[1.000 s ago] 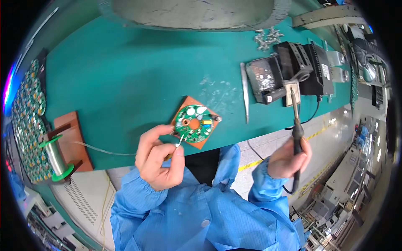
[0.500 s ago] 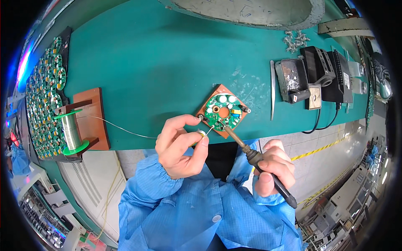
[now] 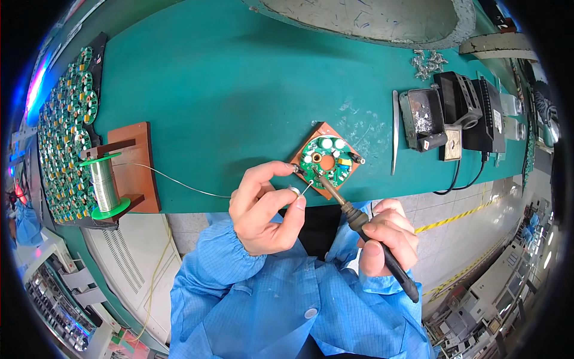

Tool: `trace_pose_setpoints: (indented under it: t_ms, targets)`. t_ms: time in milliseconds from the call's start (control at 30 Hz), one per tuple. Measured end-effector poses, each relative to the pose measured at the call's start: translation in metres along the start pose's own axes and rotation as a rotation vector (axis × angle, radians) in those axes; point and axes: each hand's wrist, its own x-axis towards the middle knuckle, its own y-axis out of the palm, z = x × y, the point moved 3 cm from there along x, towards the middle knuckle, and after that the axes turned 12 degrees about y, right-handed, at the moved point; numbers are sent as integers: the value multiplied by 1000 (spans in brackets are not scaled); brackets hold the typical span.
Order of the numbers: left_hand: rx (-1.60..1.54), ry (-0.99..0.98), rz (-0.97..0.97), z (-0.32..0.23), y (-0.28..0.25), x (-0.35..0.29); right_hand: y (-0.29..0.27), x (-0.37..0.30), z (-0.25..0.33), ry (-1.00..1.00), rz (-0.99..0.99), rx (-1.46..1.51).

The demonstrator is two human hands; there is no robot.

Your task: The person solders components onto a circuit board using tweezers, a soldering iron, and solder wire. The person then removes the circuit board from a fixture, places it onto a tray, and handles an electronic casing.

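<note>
Two hands: left hand [image 3: 267, 214] pinching wire [image 3: 307, 188]; right hand [image 3: 391, 238] gripping iron [image 3: 355, 218].
Iron: steady against board [image 3: 338, 175].
Wire: feed sparingly.

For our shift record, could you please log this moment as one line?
Left hand: holds solder; right hand: holds iron at board; board: on brown block; spool: at left
</note>
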Motion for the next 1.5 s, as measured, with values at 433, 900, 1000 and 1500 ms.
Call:
trace_pose_setpoints:
  t_ms: [433,900,1000,1500]
  targets:
    - [133,94,76,-16,-20,16,-43,-22,-27,-124,-403,-45]
    - [374,-31,205,0,-4,46,-170,50,-60,399,-920,-21]
    - [350,9,223,2,9,41,-190,53,-82,698,-620,84]
    - [390,57,117,3,1,33,30,50,-26,202,17,-231]
